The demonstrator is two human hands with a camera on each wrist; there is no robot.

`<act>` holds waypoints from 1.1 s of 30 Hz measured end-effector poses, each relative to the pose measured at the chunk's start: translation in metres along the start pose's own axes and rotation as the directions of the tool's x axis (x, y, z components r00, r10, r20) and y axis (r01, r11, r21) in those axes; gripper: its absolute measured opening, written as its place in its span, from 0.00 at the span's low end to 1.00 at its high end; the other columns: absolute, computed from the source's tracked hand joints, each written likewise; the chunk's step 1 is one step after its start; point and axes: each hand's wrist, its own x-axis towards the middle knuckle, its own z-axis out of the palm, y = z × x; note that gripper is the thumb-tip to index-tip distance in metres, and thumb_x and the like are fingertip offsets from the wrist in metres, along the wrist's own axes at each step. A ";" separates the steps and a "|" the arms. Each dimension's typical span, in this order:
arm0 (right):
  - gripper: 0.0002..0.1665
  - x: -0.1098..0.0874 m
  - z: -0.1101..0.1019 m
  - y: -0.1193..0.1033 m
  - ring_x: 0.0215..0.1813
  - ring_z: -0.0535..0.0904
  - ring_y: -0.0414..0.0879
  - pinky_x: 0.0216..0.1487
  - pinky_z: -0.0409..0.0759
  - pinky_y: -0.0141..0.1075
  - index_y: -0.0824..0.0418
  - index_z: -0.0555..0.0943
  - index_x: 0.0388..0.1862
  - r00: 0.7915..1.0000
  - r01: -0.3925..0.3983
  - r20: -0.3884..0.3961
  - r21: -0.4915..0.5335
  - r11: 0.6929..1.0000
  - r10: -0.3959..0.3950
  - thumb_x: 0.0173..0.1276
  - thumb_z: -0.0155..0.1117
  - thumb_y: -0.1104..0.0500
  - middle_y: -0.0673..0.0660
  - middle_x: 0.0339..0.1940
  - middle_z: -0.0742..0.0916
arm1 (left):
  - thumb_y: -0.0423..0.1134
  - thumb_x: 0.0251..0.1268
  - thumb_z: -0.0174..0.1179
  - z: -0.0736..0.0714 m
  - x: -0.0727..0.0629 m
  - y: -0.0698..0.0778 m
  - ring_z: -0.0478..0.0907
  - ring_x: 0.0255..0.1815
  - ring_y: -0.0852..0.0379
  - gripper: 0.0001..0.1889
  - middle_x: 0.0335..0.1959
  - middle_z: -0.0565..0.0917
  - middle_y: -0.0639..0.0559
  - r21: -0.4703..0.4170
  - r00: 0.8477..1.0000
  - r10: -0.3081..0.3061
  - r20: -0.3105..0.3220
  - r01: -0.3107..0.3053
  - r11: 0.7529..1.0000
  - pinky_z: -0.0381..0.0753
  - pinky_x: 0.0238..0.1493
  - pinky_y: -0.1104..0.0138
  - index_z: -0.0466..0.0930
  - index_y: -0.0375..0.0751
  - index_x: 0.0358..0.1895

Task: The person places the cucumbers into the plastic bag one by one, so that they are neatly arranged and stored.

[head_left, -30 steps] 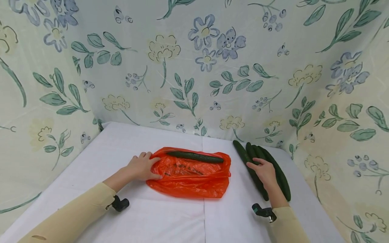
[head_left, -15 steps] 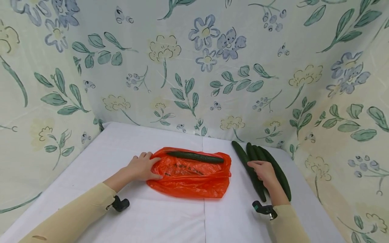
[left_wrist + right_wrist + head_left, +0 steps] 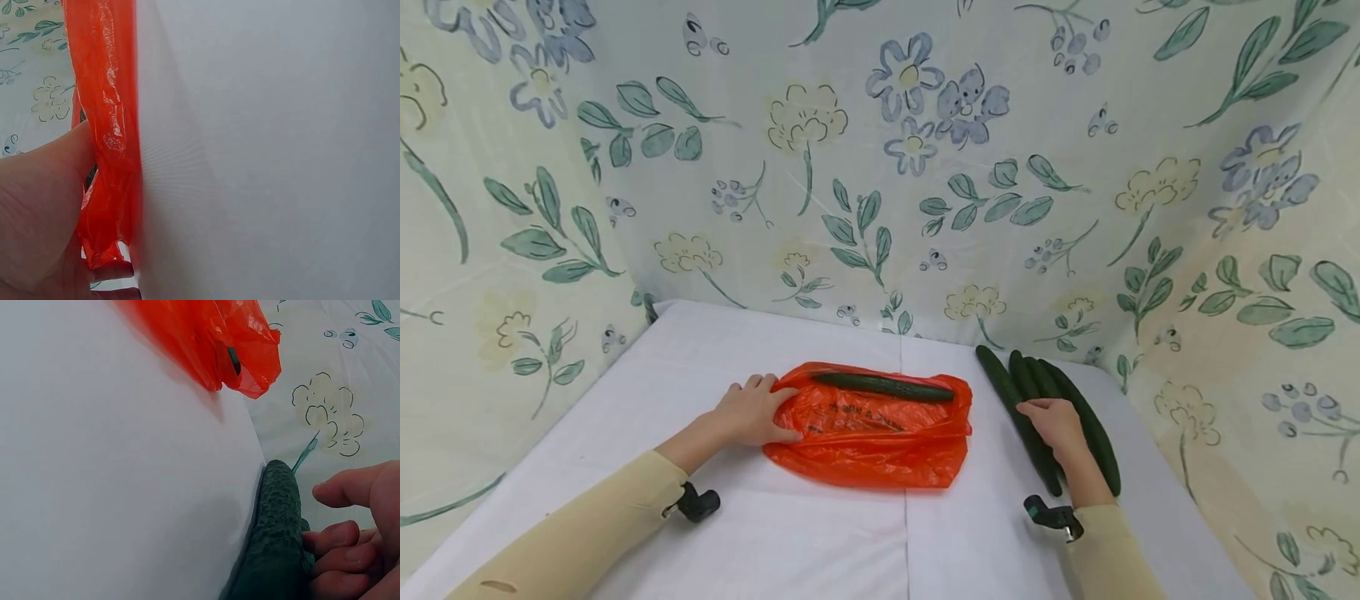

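2 hands | left hand (image 3: 748,412): loosely spread, touching red bag (image 3: 868,458) | right hand (image 3: 1056,425): half-curled against cucumber (image 3: 277,525), grip unclear

Both your arms are stretched out in front of you, nice and low. Your left arm (image 3: 572,533) comes in long from the lower left, slanting up towards the middle; your right arm (image 3: 1090,500) shows less length and leans slightly left. Sleeves end short of both wrists. Your left hand (image 3: 754,414) has the thumb and forefinger spread well apart. Over on your right hand (image 3: 1058,427), the fingers (image 3: 342,559) are bent inward, thumb (image 3: 347,487) held clear of them; can't tell whether they're gripping.
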 end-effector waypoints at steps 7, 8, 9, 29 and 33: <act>0.28 -0.001 -0.002 -0.003 0.73 0.66 0.68 0.68 0.70 0.62 0.65 0.78 0.65 1.000 -0.012 0.018 0.065 0.998 0.011 0.75 0.58 0.49 0.72 0.72 0.72 | 0.72 0.49 0.67 -0.001 0.000 0.000 0.65 0.68 0.35 0.47 0.67 0.70 0.36 0.008 1.000 0.000 0.002 0.000 1.000 0.71 0.61 0.38 0.72 0.52 0.72; 0.27 -0.001 -0.001 -0.002 0.73 0.65 0.69 0.68 0.69 0.62 0.65 0.79 0.64 1.000 0.005 0.007 0.055 0.998 -0.005 0.75 0.59 0.49 0.72 0.72 0.72 | 0.72 0.50 0.67 -0.001 0.001 0.000 0.66 0.68 0.35 0.47 0.67 0.70 0.36 0.009 1.000 0.002 0.001 -0.002 1.000 0.71 0.61 0.38 0.72 0.52 0.72; 0.26 -0.001 0.000 -0.002 0.73 0.66 0.69 0.68 0.69 0.62 0.65 0.80 0.63 1.000 0.014 -0.004 0.049 0.999 -0.014 0.74 0.59 0.50 0.72 0.72 0.72 | 0.72 0.49 0.67 -0.001 0.001 -0.001 0.66 0.68 0.35 0.47 0.67 0.70 0.36 0.009 1.000 0.001 0.001 -0.001 1.000 0.71 0.61 0.38 0.72 0.52 0.72; 0.27 -0.003 0.025 -0.006 0.46 0.71 0.52 0.41 0.73 0.38 0.60 0.79 0.65 0.993 0.095 -0.074 0.104 0.990 -0.087 0.71 0.66 0.51 0.60 0.44 0.78 | 0.72 0.49 0.68 0.000 0.002 -0.002 0.67 0.66 0.36 0.46 0.66 0.71 0.36 0.015 1.000 0.003 -0.009 -0.002 1.000 0.73 0.59 0.39 0.72 0.52 0.71; 0.29 -0.002 0.026 -0.003 0.41 0.70 0.50 0.35 0.69 0.37 0.60 0.79 0.65 0.992 0.106 -0.072 0.075 0.992 -0.100 0.69 0.68 0.50 0.57 0.36 0.76 | 0.72 0.49 0.68 0.001 0.001 -0.001 0.66 0.66 0.36 0.46 0.66 0.71 0.36 0.012 1.000 0.004 -0.004 -0.004 1.000 0.73 0.59 0.39 0.73 0.52 0.71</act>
